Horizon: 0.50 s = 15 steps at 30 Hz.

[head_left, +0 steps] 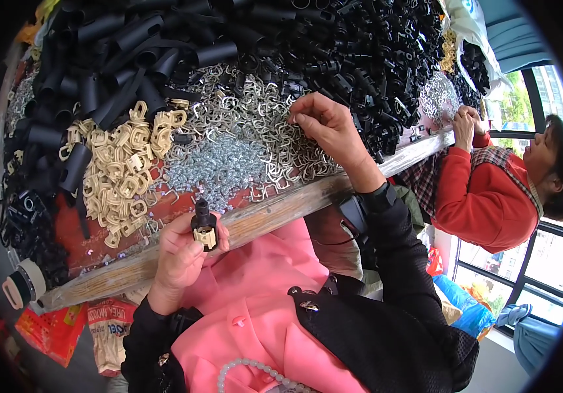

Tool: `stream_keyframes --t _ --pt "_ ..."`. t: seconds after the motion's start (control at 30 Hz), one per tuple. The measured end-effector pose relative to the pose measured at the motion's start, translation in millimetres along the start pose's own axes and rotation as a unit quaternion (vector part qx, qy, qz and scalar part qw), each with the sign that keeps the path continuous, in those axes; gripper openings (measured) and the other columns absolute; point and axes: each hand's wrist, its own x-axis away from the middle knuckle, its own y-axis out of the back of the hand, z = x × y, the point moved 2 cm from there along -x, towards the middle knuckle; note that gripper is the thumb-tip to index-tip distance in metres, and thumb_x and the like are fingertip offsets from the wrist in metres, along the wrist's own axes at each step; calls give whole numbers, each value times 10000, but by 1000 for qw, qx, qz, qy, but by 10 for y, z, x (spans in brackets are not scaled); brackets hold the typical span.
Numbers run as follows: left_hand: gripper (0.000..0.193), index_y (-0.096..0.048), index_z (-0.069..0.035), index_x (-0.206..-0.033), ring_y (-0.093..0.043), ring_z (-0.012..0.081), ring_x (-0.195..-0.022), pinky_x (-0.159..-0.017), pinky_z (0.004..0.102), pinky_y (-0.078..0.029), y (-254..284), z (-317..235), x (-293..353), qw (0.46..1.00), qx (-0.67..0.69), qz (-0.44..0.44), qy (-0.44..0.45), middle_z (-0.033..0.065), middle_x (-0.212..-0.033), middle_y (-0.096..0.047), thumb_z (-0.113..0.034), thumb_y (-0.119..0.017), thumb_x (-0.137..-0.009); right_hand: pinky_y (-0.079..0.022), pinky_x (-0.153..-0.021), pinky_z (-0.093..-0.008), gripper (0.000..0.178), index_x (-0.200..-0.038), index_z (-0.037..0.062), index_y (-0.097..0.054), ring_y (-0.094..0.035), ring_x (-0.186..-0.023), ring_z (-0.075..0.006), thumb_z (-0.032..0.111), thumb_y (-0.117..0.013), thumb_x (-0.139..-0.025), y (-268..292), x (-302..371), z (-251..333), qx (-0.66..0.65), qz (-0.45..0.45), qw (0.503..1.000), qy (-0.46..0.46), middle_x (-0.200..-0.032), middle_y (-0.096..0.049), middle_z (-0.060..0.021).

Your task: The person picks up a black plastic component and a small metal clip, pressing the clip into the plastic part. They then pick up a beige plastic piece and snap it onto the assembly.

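Fitting (204, 230) in left hand (180, 252), right hand (328, 130) over hooks (250, 111)

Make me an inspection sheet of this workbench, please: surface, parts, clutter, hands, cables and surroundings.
Surface: red tabletop, largely covered, with a worn wooden rail along the near edge.
Parts: black part with a beige insert; piles of beige clips, silver hooks and small bluish metal pieces.
Clutter: heaped black tubes and black fittings.
Hands: left hand holds the black part; right hand is at the hooks, its grip unclear.
Cables: thin dark strand near the right sleeve, possibly a cord.
Surroundings: co-worker in red at right, windows, blue bag.
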Motion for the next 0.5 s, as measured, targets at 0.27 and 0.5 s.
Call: stream_keyframes --t 0.27,0.5 --pt "422 -443 53 -1088 -512 220 -754 -677 314 -427 -24 -11 7 1000 -16 6 -2 169 -891 -526 -180 -552 -753 -430 -594 -230 102 -838 3 -550 -545 -689 -123 21 -570 -740 -114 311 435 146 104 979 94 -765 -576 -55" --pt "432 -444 53 -1093 -527 213 -768 -703 319 -431 -11 -15 5 1000 -5 13 3 160 -910 -536 -172 -556 -741 -443 -584 -297 144 -815 13 -562 -547 -660 -243 28 -602 -677 -273 444 566 179 345 906 165 -714 -550 -86"
